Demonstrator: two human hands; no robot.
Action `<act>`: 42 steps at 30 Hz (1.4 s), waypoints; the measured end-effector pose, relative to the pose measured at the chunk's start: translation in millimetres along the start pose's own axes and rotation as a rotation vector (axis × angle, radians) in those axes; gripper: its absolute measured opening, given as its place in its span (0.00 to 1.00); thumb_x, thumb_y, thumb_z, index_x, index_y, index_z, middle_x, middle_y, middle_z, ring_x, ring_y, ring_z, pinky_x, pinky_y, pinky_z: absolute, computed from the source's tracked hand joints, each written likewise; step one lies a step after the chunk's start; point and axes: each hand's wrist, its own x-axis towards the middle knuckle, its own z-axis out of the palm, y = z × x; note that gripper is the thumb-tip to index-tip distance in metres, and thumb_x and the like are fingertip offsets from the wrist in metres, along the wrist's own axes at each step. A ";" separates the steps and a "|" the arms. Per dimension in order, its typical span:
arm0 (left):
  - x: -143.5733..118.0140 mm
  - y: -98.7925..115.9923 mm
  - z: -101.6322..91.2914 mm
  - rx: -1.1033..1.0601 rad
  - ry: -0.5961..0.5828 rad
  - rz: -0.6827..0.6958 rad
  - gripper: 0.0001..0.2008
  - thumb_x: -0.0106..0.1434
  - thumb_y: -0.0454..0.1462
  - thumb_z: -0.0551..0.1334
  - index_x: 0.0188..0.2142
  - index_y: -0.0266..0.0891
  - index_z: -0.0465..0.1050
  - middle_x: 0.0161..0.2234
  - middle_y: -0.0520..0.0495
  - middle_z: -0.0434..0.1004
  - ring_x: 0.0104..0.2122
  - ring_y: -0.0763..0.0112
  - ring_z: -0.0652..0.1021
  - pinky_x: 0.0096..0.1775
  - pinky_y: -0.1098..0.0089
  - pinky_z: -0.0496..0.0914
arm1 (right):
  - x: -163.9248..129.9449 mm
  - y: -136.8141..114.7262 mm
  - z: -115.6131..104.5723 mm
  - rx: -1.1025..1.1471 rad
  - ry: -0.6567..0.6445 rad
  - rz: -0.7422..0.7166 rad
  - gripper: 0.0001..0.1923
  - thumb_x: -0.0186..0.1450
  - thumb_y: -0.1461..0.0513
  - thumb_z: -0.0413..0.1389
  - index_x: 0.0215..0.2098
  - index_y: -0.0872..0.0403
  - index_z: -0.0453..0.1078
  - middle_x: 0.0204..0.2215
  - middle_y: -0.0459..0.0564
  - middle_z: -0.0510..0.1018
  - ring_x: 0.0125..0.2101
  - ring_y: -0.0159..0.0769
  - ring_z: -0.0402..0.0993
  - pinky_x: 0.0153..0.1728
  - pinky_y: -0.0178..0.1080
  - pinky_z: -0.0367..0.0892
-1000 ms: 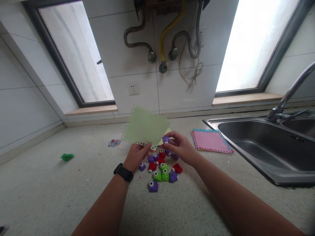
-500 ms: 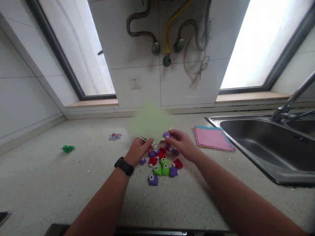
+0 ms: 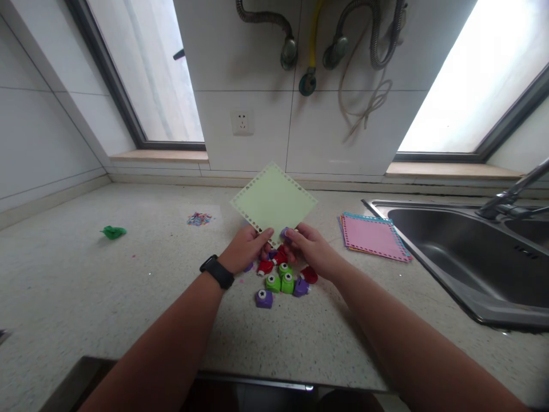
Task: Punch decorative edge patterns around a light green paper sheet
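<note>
A light green sheet of paper (image 3: 274, 197), with small holes punched along its edges, is tilted up over the counter. My left hand (image 3: 249, 249) pinches its lower corner between thumb and fingers. My right hand (image 3: 311, 246) is closed on a purple craft punch (image 3: 285, 233) at the paper's lower right edge. Below the hands lie several more punches: red ones (image 3: 265, 267), green ones (image 3: 273, 283) with a star mark on the button, and purple ones, the nearest a purple punch (image 3: 263, 298). My fingers partly hide some of them.
A stack of pink, blue and orange punched sheets (image 3: 375, 237) lies on the right beside the steel sink (image 3: 433, 252). Colourful paper bits (image 3: 199, 218) and a green crumpled piece (image 3: 114, 232) are on the left of the counter (image 3: 171, 303). Hoses hang on the wall behind.
The purple punch in my right hand has moved onto the edge of the green paper. The paper has turned slightly, and the camera view has tilted down.
</note>
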 end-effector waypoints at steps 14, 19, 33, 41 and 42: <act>-3.0 5.8 0.1 0.211 0.002 0.073 0.28 0.66 0.56 0.53 0.20 0.38 0.66 0.18 0.53 0.65 0.19 0.75 0.66 0.26 0.70 0.61 | 0.8 0.7 4.4 0.003 0.001 0.042 0.17 0.66 0.48 0.56 0.33 0.53 0.66 0.20 0.43 0.71 0.19 0.30 0.65 0.22 0.34 0.59; -3.2 5.6 0.6 0.222 0.018 0.078 0.28 0.66 0.56 0.53 0.20 0.37 0.67 0.18 0.52 0.67 0.20 0.74 0.67 0.27 0.70 0.62 | 1.8 1.1 5.9 0.006 0.006 0.038 0.17 0.65 0.48 0.57 0.32 0.53 0.66 0.21 0.43 0.72 0.20 0.30 0.66 0.22 0.34 0.59; -1.8 5.7 4.4 0.216 0.058 0.076 0.27 0.67 0.54 0.53 0.20 0.38 0.68 0.17 0.51 0.69 0.19 0.74 0.69 0.26 0.71 0.64 | 1.9 -4.0 13.8 -0.011 0.065 0.049 0.19 0.63 0.47 0.58 0.30 0.52 0.63 0.21 0.43 0.72 0.18 0.30 0.65 0.21 0.36 0.59; -1.9 6.8 5.1 0.193 0.045 0.088 0.27 0.67 0.53 0.53 0.20 0.38 0.68 0.17 0.52 0.68 0.19 0.75 0.68 0.26 0.71 0.63 | 3.4 -0.8 12.3 -0.006 0.046 0.023 0.17 0.65 0.49 0.57 0.29 0.53 0.65 0.20 0.43 0.71 0.18 0.30 0.65 0.20 0.35 0.59; -2.0 7.0 5.0 0.195 0.043 0.088 0.27 0.67 0.53 0.53 0.20 0.38 0.68 0.17 0.52 0.68 0.19 0.75 0.68 0.26 0.71 0.63 | 3.6 -0.4 12.0 -0.010 0.044 0.024 0.17 0.65 0.49 0.57 0.30 0.53 0.65 0.20 0.43 0.71 0.18 0.30 0.66 0.20 0.35 0.59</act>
